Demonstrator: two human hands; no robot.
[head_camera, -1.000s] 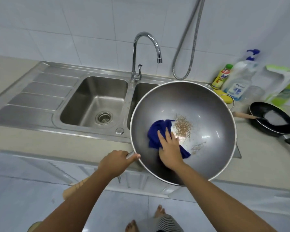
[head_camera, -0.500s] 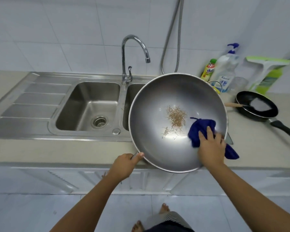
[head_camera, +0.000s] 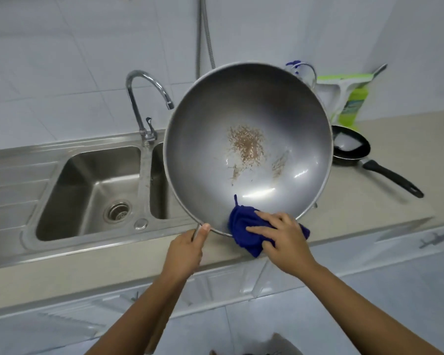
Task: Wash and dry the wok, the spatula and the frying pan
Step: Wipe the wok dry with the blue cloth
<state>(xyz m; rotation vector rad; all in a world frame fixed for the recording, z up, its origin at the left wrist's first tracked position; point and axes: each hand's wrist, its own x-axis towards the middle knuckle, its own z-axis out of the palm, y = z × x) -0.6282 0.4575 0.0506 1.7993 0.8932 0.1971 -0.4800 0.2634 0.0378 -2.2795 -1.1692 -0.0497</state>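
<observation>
Wok: the big steel wok (head_camera: 205,155) was held tilted up, its open side facing the camera, over the right basin of the sink (head_camera: 92,180) and the edge of the counter (head_camera: 369,201); whether it touched either could not be told.
Inside the wok: a patch of brown residue (head_camera: 246,144) sat near the middle, with fainter streaks just below and to its right; the rest of the metal shone.
Left hand: the left hand (head_camera: 187,249) was curled round the wok's handle at the near-left rim, the thumb lying along it up to the rim.
Right hand: the right hand (head_camera: 282,239) lay with its fingers spread and fairly straight, pressing a blue cloth (head_camera: 241,226) onto the wok's near rim.
Cloth: bunched, partly inside the bowl and partly hanging outside over the rim, below the hand.
Frying pan: the black frying pan (head_camera: 354,155) sat on the counter just right of the wok, its handle pointing right and toward the person; a pale shape lay in it, too unclear to name.
Faucet: the curved faucet (head_camera: 144,98) stood behind the divide between the basins, its spout ending beside the wok's left rim.
Left basin: bare steel with a drain (head_camera: 118,211) in its floor.
Behind: a metal hose (head_camera: 205,34) hung down the tiled wall, and a green-and-white pack (head_camera: 351,98) leaned there past the pan.
</observation>
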